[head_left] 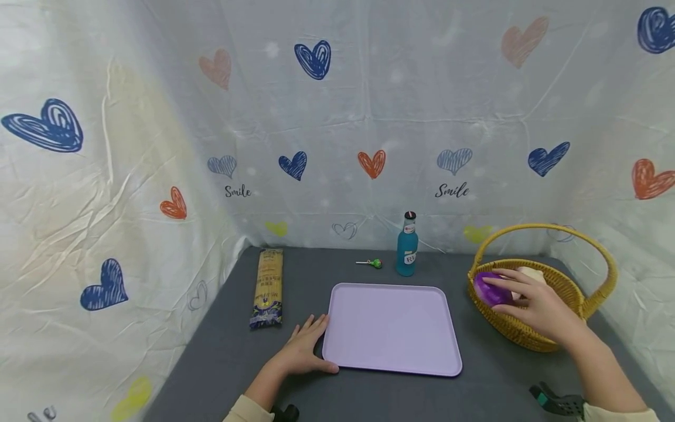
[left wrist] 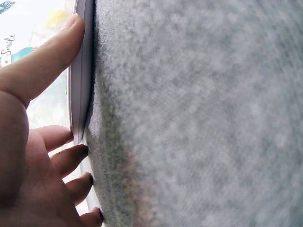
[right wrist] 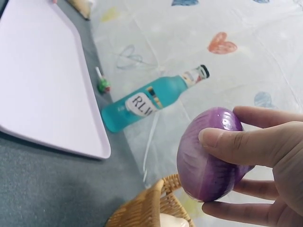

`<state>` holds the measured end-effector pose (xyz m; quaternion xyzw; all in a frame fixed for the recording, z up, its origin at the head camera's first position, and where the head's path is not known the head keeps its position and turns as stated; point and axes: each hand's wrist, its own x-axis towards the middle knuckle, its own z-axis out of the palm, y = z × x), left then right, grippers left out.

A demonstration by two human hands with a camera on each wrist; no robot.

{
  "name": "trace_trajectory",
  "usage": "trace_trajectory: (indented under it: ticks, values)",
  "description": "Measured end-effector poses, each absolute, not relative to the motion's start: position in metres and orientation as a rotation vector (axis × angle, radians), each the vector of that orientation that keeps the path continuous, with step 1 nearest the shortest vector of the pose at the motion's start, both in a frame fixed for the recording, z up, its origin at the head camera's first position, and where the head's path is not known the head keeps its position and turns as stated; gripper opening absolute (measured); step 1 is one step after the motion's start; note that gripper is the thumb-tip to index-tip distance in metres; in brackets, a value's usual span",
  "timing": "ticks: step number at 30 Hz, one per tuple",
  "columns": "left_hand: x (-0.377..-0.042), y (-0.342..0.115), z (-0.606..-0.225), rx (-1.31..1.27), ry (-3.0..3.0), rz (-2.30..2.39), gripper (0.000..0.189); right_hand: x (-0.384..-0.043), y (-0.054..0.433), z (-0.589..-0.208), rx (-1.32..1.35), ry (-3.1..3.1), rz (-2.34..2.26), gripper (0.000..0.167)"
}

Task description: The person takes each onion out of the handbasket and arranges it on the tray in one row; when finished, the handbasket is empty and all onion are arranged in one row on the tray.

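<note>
My right hand (head_left: pixel 538 302) holds a glossy purple onion (right wrist: pixel 210 153) between thumb and fingers, over the left rim of a yellow wicker basket (head_left: pixel 519 334). A cream-coloured item (head_left: pixel 529 274) lies in the basket, partly hidden behind that hand. At the near left corner of a pale purple tray (head_left: pixel 392 328), my left hand (head_left: pixel 303 349) rests with fingers extended. Its thumb lies along the tray's front edge and its fingertips reach the left side. The left wrist view shows the thumb against the tray's rim (left wrist: pixel 81 71).
Behind the tray stands a blue bottle (head_left: pixel 406 249) with a black cap. A green lollipop (head_left: pixel 375 263) lies to its left. Farther left is a long yellow packet (head_left: pixel 268 287) with a dark blue end. A heart-printed curtain surrounds the grey table (head_left: pixel 369 398).
</note>
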<state>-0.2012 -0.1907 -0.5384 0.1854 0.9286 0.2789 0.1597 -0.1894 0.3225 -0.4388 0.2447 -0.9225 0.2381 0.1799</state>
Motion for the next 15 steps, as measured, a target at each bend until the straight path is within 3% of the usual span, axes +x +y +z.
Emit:
trace_trajectory:
  ticks: [15]
  values:
    - [-0.201, -0.191, -0.537, 0.533, 2.662, 0.794, 0.120, -0.194, 0.303, -0.437, 0.768, -2.615, 0.879, 0.058]
